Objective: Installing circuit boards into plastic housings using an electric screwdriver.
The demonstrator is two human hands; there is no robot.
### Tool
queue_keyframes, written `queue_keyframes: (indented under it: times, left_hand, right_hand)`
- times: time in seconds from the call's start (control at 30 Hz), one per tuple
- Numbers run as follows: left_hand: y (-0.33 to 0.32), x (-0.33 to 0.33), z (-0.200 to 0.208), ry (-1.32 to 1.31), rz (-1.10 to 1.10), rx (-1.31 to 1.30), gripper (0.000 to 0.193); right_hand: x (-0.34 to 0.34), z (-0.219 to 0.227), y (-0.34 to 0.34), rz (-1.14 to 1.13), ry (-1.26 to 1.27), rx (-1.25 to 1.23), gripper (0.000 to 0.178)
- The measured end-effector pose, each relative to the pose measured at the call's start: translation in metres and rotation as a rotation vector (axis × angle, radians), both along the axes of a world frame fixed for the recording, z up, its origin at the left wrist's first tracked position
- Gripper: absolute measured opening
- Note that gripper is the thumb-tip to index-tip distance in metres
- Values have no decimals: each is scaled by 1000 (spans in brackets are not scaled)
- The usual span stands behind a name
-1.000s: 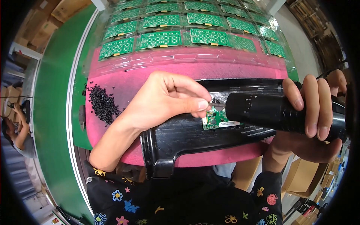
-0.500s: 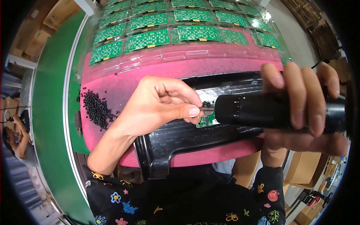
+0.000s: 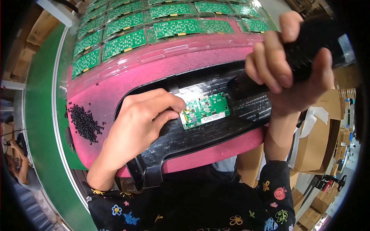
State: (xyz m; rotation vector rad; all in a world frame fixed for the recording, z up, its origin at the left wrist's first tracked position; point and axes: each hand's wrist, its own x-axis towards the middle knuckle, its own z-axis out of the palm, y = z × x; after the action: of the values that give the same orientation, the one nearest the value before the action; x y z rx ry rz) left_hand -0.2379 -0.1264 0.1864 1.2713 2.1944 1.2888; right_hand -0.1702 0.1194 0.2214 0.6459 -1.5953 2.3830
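Observation:
A green circuit board point(image 3: 208, 111) with a white label lies inside a long black plastic housing point(image 3: 246, 113). At the board's left end, the thumb and forefinger of my left hand point(image 3: 142, 115) are closed on its edge, by a white connector. My right hand point(image 3: 273, 63) grips a thick black electric screwdriver point(image 3: 314, 38), raised and tilted over the right part of the housing. The screwdriver's front end points down toward the board's right edge. Its bit cannot be made out.
A pink mat point(image 3: 208, 154) lies under the housing. To the left is a heap of tiny black pieces point(image 3: 84, 123), probably screws. Clear plastic trays point(image 3: 154, 54) with several green boards point(image 3: 125, 43) fill the far side. Cardboard boxes point(image 3: 318, 142) stand at right; another person point(image 3: 23, 161) sits far left.
My right hand has lifted the screwdriver up and back from the board. My left fingers have left the screwdriver's tip and moved to the board's left end. The view has shifted.

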Motion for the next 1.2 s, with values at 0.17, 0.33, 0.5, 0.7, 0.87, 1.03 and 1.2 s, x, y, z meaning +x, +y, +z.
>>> queue_keyframes:
  times: [0.17, 0.33, 0.5, 0.7, 0.87, 1.03, 1.2]
  left_hand:
    - [-6, 2, -2, 16, -56, -48, 26]
    - [-10, 2, -5, 70, -105, -151, 41]
    - [-8, 4, -2, 105, -99, -185, 42]
    - [-11, 4, -3, 127, -73, -215, 41]
    - [-11, 5, -3, 136, -66, -222, 42]
    - [-14, 3, -4, 162, -71, -243, 45]
    - [-12, 1, -6, 183, -113, -196, 48]
  right_hand:
    - [-3, -9, -12, -69, -17, 58, 48]
    - [-5, -11, -12, -8, -18, 110, 50]
    - [-9, -14, -6, 126, 142, 120, 50]
    - [-13, -15, -1, 183, 143, 154, 50]
    - [-29, -17, 4, 383, 273, 197, 50]
    - [-8, -13, -15, 199, 92, 169, 51]
    - [-5, -8, -19, -27, 18, 225, 48]
